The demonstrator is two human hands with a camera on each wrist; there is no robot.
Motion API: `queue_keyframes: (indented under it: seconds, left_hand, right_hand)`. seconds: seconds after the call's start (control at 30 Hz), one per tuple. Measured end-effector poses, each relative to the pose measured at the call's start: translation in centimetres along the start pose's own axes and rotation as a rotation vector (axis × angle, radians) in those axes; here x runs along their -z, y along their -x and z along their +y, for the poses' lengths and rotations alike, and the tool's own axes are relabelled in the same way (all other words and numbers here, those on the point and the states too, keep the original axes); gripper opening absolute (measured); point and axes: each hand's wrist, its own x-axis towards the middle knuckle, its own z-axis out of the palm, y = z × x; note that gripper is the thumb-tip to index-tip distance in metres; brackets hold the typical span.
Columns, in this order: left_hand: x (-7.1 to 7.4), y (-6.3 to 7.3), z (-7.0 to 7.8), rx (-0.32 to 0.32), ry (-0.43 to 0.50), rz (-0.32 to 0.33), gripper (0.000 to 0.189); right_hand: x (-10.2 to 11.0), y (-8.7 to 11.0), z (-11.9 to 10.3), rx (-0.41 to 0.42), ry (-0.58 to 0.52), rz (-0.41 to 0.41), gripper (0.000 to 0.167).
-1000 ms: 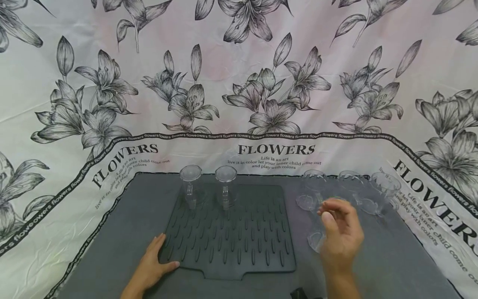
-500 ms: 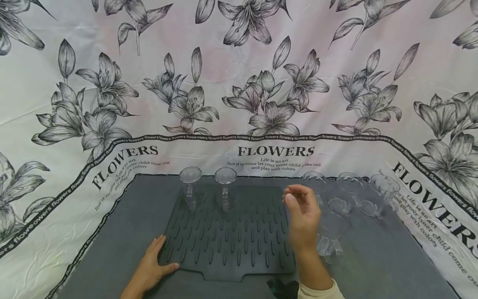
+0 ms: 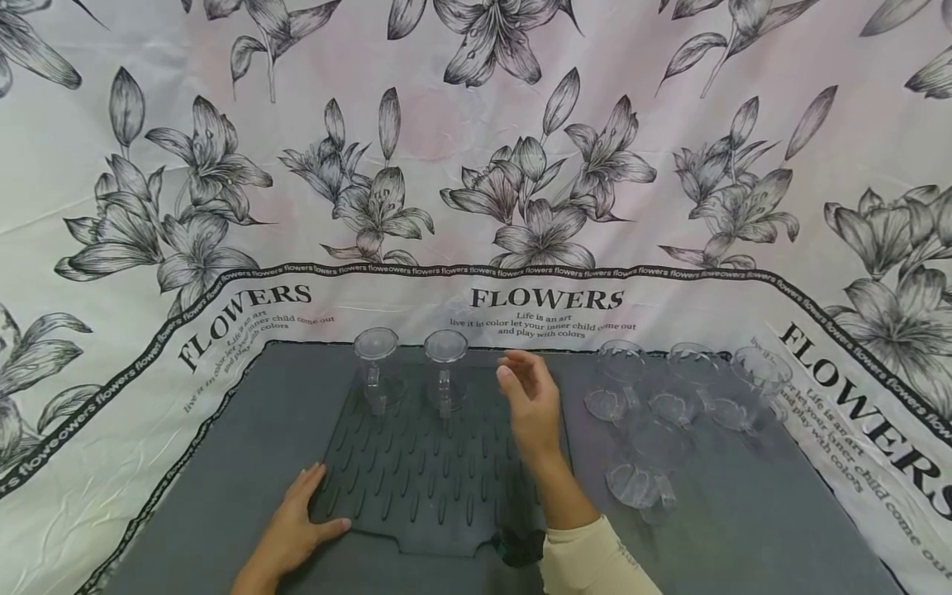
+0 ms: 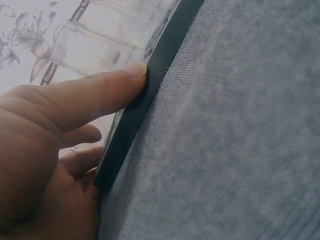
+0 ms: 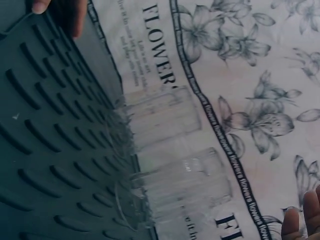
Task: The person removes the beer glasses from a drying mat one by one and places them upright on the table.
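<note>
My left hand [image 3: 290, 525] rests at the near left corner of a dark ridged drying mat [image 3: 439, 463]. Its thumb [image 4: 100, 95] lies straight against the near edge, and the other fingers lie along the left edge. My right hand [image 3: 531, 405] is over the mat's right half, fingers loosely bent, nothing visible in it. Two clear mugs, a left one [image 3: 377, 364] and a right one [image 3: 446, 368], stand upside down at the back of the mat with handles facing me. In the right wrist view both mugs [image 5: 165, 120] show beyond the ridges, and right-hand fingertips [image 5: 291, 224] enter the lower right corner.
Right of the mat, three clear mugs stand in a back row, including a left one [image 3: 621, 380] and a right one [image 3: 759, 384]. Another mug [image 3: 640, 487] stands nearer. A flower-printed cloth [image 3: 550, 223] hangs behind the grey table [image 3: 744, 529].
My right hand has moved left from beside the near right mug to over the mat, uncovering that mug. My left hand has stayed at the mat's corner; the two upside-down mugs have not moved.
</note>
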Motion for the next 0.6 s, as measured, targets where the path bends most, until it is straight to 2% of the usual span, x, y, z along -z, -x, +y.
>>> queue_keyframes:
  seconds: [0.17,0.3,0.5,0.6]
  left_hand:
    - [0.0,-0.1,0.1,0.006,-0.004,-0.005,0.105]
    - [0.0,-0.1,0.2,0.004,-0.016,-0.006,0.103]
    - [0.1,-0.2,0.1,0.011,-0.024,-0.004,0.104]
    - [0.0,-0.2,0.1,0.020,-0.020,-0.004,0.105]
  right_hand:
    - [-1.0,-0.4,-0.3,-0.092,0.035,-0.020,0.026]
    - [-1.6,-0.4,-1.0,-0.121,0.078,-0.025,0.026]
    - [-2.2,-0.6,-0.1,-0.162,0.115,-0.041,0.028]
    - [-2.2,-0.8,2.0,-0.190,0.123,-0.055,0.030]
